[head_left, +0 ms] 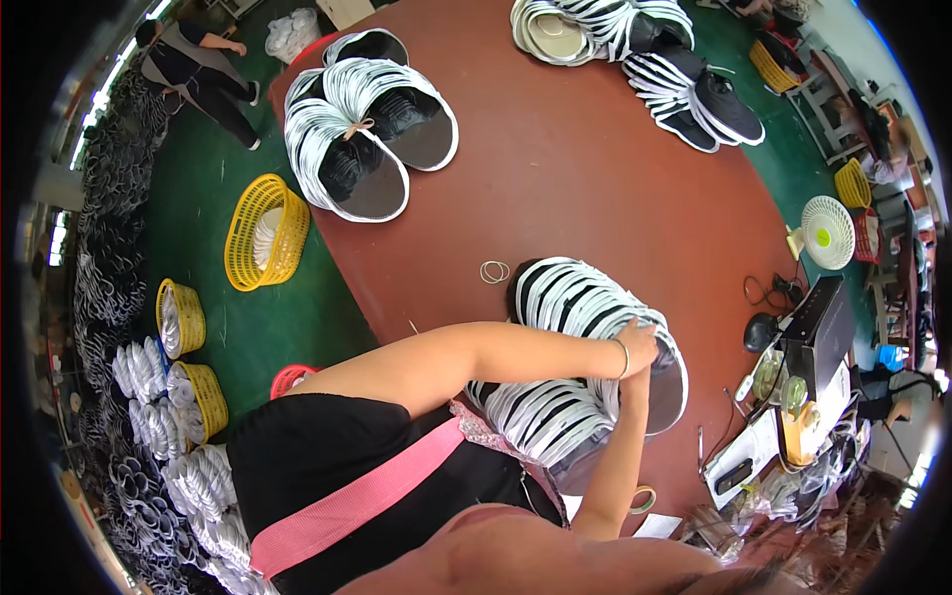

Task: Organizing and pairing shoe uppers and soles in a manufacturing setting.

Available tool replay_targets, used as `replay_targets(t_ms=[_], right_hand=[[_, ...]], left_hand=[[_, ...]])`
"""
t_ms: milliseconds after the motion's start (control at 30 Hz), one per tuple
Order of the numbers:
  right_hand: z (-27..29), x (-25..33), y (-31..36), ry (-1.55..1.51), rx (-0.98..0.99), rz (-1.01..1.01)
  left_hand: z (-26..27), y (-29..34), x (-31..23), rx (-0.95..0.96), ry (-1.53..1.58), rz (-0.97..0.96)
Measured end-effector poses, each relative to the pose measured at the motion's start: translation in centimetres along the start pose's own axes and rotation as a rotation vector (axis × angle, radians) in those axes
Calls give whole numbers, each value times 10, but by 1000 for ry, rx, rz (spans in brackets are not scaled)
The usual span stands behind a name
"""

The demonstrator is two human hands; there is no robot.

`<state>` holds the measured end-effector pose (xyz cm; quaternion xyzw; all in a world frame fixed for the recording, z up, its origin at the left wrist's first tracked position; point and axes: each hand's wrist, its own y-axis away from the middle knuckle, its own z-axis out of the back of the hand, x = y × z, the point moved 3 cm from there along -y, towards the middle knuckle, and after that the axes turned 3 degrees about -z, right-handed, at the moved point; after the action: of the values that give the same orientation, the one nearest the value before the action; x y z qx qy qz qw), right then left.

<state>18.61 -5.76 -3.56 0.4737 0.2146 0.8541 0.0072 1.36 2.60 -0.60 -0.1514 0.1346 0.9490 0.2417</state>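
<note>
- Meeting at the right end of the near bundle of black, white-edged shoe uppers [580, 299], the left hand [639, 346] overlaps the right hand [640, 374]; I cannot tell how tightly either one grips.
- That bundle lies in two nested rows on the red-brown tabletop [555, 208], partly beneath the left forearm.
- Rubber bands [494, 272] lie just beside its far left end; a tape roll [644, 499] sits nearer the body.
- Farther off, a tied bundle of uppers [332, 119] rests at the tabletop's left edge.
- Beyond, a yellow basket [292, 243] stands on the green floor.
</note>
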Motion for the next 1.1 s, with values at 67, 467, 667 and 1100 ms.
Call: replay_targets(t_ms=[67,467,667,1100], right_hand=[[-33,64,-60,-171,-13,-76],[-10,27,1,-414,-172,-53],[-25,8,22,-446,-285,157],[-75,28,177,-416,-789,-241]], left_hand=[[-7,-14,4,22,-31,-40],[6,1,-34,387,-213,-472],[2,10,-49,294,-128,-260],[13,40,-26,101,25,-518]])
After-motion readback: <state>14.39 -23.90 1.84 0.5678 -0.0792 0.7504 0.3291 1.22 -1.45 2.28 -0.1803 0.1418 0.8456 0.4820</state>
